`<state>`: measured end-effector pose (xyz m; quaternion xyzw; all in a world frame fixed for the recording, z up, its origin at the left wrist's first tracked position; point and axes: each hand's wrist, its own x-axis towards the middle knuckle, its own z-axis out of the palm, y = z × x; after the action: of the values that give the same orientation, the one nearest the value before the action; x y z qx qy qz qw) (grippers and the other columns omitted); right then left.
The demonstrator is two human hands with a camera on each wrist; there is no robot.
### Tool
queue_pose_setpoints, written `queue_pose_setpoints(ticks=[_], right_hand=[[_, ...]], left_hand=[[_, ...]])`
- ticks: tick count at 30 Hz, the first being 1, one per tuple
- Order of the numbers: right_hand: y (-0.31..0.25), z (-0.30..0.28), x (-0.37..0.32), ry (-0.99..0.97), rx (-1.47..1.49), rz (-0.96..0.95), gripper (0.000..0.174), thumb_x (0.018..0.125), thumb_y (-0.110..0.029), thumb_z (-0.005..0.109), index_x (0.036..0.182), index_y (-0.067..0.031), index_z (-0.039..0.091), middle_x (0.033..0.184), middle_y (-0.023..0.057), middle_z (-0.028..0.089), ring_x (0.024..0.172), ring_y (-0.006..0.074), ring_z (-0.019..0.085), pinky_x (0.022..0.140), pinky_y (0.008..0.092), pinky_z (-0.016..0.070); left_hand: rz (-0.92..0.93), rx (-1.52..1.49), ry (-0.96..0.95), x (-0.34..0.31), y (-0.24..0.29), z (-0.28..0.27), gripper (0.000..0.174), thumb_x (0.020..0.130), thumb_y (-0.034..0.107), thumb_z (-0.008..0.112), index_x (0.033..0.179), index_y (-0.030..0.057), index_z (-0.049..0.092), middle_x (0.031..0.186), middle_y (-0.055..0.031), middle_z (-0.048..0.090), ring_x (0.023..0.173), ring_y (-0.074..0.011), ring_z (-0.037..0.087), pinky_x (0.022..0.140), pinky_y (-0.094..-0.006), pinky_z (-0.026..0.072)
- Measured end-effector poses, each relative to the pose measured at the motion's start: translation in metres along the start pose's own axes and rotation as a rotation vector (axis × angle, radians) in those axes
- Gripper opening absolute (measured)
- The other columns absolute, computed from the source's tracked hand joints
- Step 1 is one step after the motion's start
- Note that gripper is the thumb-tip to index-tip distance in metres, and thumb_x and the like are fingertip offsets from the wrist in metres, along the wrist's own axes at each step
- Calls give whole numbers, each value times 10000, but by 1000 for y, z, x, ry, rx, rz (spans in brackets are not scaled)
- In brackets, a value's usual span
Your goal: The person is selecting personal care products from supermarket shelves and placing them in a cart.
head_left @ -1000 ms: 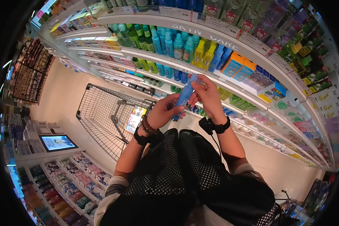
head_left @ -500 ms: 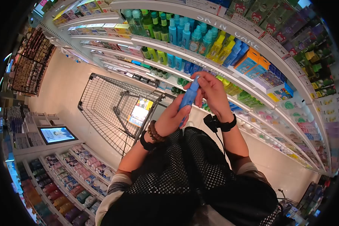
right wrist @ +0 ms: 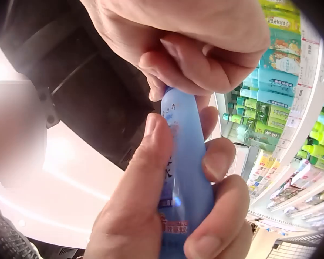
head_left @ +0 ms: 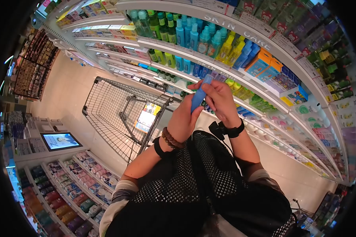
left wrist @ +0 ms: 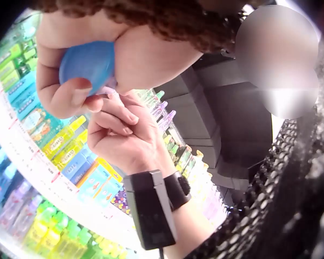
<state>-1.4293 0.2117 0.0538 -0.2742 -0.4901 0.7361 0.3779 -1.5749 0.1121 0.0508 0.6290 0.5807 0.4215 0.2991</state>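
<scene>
A blue bottle (head_left: 198, 98) is held tilted between the two hands in the head view. My left hand (head_left: 182, 120) wraps around its lower body, thumb along one side. At the bottle's top end, the fingers of my right hand (head_left: 221, 96) curl around the cap area. The right wrist view shows printed characters on the bottle (right wrist: 186, 162), with the left hand (right wrist: 129, 199) gripping it and the right hand (right wrist: 205, 43) covering its top. In the left wrist view the bottle's rounded base (left wrist: 86, 65) shows inside the left hand's grip.
Shelves labelled SKIN CARE (head_left: 237, 29) hold green, blue and yellow bottles beyond the hands. A wire shopping cart (head_left: 110, 114) stands to the left, with a printed panel (head_left: 147, 117). A lit screen (head_left: 61, 141) tops another display at the lower left.
Both hands and the bottle have shifted slightly to the right across the view over the last second. The left hand has turned, and its back now covers more of the bottle's lower end.
</scene>
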Motion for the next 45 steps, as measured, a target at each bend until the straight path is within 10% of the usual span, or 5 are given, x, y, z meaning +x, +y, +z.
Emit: queue_pose_setpoints(ticks=[8,18,23,30,45], right_hand=[[2,-14,0,-160,88,24,371,1066,-307,522,1093,46,636,1214,272,671,400,-27,348,469,131,352],[-16,-17,6,-278,-16,15,374,1049,-291,548,1197,48,605,1294,231,652,420,-30,356,421,138,285],[-1,-6,8,-22,-137,61,291,991,-204,633,1161,32,622,1202,206,703,437,-21,374,436,135,289],[-12,-22,-2,-241,108,27,551,1043,-347,563,1420,47,484,1308,234,641,431,-15,370,454,140,316],[-6,-11,-3,-108,61,37,248,1017,-173,608,1093,44,701,1104,114,744,426,-13,370,432,166,300]], left_hand=[[-276,-804,-309,0,-11,-2,336,1088,297,445,1265,12,466,848,-43,548,524,-93,513,443,-237,402],[-203,-988,-413,5,-17,-2,386,1082,346,452,1277,14,459,853,-49,541,517,-90,495,438,-230,406],[0,-187,-81,7,-15,10,269,1066,225,504,1235,16,488,699,6,510,506,-65,501,465,-226,406],[-248,-697,-316,6,-13,-3,294,1080,219,425,1288,14,462,879,-23,546,531,-74,502,453,-224,399],[-196,-520,-201,-3,-13,4,230,1062,163,469,1242,21,488,804,0,536,504,-63,485,444,-224,378]])
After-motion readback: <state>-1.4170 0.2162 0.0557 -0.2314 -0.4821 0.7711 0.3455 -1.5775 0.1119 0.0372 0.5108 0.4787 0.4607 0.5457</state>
